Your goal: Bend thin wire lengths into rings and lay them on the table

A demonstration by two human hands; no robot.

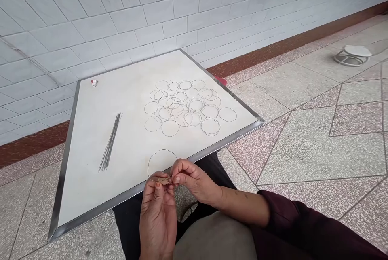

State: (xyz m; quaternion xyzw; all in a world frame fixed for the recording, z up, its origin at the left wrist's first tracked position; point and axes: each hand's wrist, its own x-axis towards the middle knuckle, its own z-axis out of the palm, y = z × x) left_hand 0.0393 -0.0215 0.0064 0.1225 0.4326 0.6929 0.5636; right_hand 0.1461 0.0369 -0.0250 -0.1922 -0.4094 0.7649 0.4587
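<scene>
Left grip (159, 211) and right grip (195, 183) pinch a wire hoop (163, 149) — loose rings (187, 105) beyond, straight wires (110, 142) leftward.

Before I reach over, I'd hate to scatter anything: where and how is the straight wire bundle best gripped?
Probably at the middle of the wire bundle, from above, closing across its narrow width. Its wires lie roughly parallel on the tabletop, but their near ends fan apart, so some might be missed there.
</scene>
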